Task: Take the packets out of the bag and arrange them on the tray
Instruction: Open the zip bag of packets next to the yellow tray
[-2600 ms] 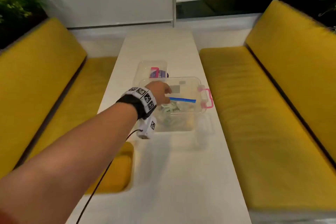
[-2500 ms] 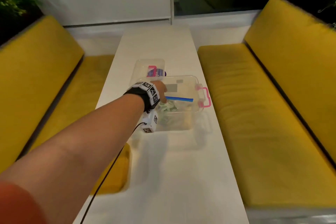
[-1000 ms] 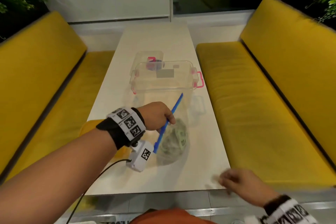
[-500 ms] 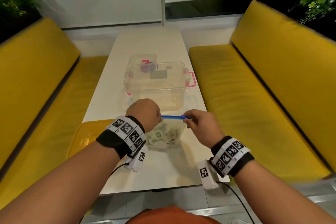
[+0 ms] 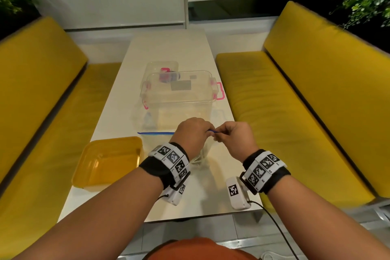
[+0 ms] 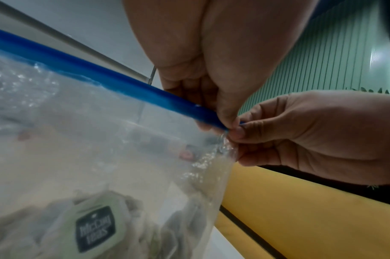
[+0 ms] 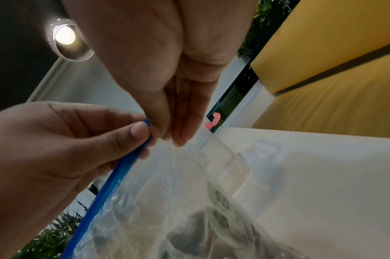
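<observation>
Head view shows us the yellow tray [image 5: 107, 162] at left on the bench [image 5: 168, 48], then the bag [image 6: 101, 149] with packets [image 6: 94, 229] inside. Our left hand [image 5: 193, 135] and right hand [image 5: 233, 138] both pinch the blue zip strip [image 6: 123, 85] at its right end. We should pull the two lips apart gently, keeping the bag upright.

A clear bag [image 5: 160, 143] with a blue zip strip [image 5: 155, 133] is held up over the white counter [image 5: 168, 48], pinched at its right end by the left hand [image 5: 192, 134] and right hand [image 5: 234, 136]. A yellow tray [image 5: 109, 161] is seen just left of it, a clear bin [image 5: 179, 93] behind.
</observation>
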`<state>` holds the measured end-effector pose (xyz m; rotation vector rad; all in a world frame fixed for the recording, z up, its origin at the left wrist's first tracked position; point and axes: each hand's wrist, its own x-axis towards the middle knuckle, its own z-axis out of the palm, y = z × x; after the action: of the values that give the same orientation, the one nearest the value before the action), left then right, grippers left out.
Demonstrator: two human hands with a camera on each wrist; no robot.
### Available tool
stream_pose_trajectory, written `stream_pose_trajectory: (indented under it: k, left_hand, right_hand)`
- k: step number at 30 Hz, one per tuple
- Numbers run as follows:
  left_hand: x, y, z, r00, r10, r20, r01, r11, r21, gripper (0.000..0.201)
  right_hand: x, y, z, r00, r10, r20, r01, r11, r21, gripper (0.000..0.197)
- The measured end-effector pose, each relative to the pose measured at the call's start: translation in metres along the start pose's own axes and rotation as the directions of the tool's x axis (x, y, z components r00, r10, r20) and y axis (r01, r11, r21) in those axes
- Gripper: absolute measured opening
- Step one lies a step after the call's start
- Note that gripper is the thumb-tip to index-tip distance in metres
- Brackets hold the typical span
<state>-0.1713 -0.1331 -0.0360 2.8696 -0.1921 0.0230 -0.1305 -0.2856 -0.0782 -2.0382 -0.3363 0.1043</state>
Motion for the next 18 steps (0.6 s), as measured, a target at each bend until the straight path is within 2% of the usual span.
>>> stream_pose_trajectory:
  k: [3, 6, 8, 10, 13, 16, 18]
  left_hand:
    - [-0.002, -0.011, 0.001, 1.0, 0.008, -0.022, -0.006, 0.998, 0.057, 0.03]
    - [-0.01, -0.039, -0.004, 0.997, -0.031, -0.075, 0.033, 0.999, 0.027, 0.027]
    - [-0.018, -0.062, -0.009, 0.991, -0.016, -0.13, 0.02, 0.999, 0.029, 0.022]
    - [-0.026, -0.086, -0.013, 0.98, 0.03, -0.197, -0.003, 0.991, 0.135, 0.014]
    - [-0.033, -0.115, -0.018, 0.959, -0.006, -0.282, 0.063, 0.979, 0.193, 0.008]
    - [-0.038, -0.125, -0.017, 0.947, -0.04, -0.318, 0.097, 0.981, 0.167, 0.01]
    - [-0.042, -0.123, -0.015, 0.905, -0.1, -0.413, 0.13, 0.99, 0.045, 0.018]
  right_hand:
    - [-0.001, 0.001, -0.007, 1.0, -0.009, -0.001, 0.009, 1.0, -0.024, 0.01]
    - [-0.003, 0.005, -0.016, 1.0, 0.016, -0.024, -0.015, 1.0, 0.011, 0.015]
    - [-0.005, 0.009, -0.022, 0.999, 0.027, -0.029, -0.026, 1.0, 0.015, 0.015]
    - [-0.008, 0.015, -0.027, 0.999, 0.028, -0.033, -0.028, 1.0, 0.002, 0.013]
    - [-0.011, 0.022, -0.033, 0.998, 0.045, -0.041, -0.044, 0.999, 0.019, 0.008]
    - [-0.013, 0.02, -0.032, 0.998, 0.017, 0.058, -0.015, 1.0, -0.023, 0.008]
    - [-0.014, 0.012, -0.032, 0.985, 0.0, 0.173, 0.01, 0.999, -0.053, 0.014]
